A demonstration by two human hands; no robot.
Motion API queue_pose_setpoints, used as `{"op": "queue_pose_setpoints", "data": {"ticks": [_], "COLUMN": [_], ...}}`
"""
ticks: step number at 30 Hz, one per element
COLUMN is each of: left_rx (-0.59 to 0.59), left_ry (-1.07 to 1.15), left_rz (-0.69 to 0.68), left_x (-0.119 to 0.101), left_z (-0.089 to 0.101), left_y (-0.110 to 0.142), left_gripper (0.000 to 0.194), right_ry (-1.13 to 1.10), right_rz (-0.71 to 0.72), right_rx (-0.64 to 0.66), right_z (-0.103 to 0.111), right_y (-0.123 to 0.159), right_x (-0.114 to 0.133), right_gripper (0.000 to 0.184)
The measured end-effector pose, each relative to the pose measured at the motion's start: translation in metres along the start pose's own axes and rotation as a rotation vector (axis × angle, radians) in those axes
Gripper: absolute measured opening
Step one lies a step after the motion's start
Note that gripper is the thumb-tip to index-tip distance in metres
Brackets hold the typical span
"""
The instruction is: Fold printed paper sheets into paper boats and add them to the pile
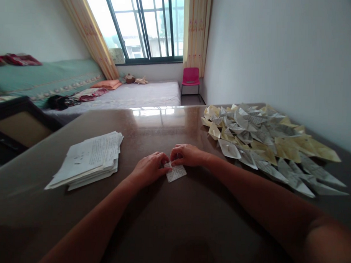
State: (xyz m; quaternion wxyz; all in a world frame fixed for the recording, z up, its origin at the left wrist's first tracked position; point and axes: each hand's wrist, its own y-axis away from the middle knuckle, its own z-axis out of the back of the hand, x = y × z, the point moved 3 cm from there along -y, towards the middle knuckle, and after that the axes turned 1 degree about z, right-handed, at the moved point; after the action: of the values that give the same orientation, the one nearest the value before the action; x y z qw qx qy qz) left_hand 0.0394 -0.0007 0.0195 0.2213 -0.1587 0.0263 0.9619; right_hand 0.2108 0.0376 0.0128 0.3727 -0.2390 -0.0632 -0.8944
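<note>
A small folded piece of printed paper (176,173) lies on the brown glossy table (152,142) in front of me. My left hand (151,167) grips its left edge, fingers bent and thumb on the paper. At its upper edge, my right hand (186,155) has its fingers curled and pinched on the same paper. The two hands nearly meet, and they cover the paper's far part. Both forearms rest low over the table.
To the left sits a stack of printed sheets (88,157). Many folded paper boats (250,126), white and yellowish, crowd the right side by the wall. Beyond the table are a bed (153,93), a pink chair (191,77) and a dark wooden chair (20,122).
</note>
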Motion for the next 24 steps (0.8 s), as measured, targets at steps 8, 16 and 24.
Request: {"op": "queue_pose_setpoints", "data": {"ticks": [8, 16, 24], "left_rx": [0.071, 0.082, -0.174], "left_ry": [0.132, 0.432, 0.595], "left_rz": [0.045, 0.017, 0.008], "left_x": [0.007, 0.003, 0.014], "left_z": [-0.006, -0.01, 0.008], "left_y": [-0.001, 0.001, -0.006], "left_gripper": [0.028, 0.027, 0.02], "right_ry": [-0.069, -0.256, -0.376], "right_rz": [-0.032, 0.001, -0.072], "right_rx": [-0.024, 0.01, -0.301], "right_z": [-0.001, -0.003, 0.003], "right_y": [-0.001, -0.002, -0.006], "right_x": [0.003, 0.008, 0.006], "right_gripper": [0.034, 0.049, 0.035]}}
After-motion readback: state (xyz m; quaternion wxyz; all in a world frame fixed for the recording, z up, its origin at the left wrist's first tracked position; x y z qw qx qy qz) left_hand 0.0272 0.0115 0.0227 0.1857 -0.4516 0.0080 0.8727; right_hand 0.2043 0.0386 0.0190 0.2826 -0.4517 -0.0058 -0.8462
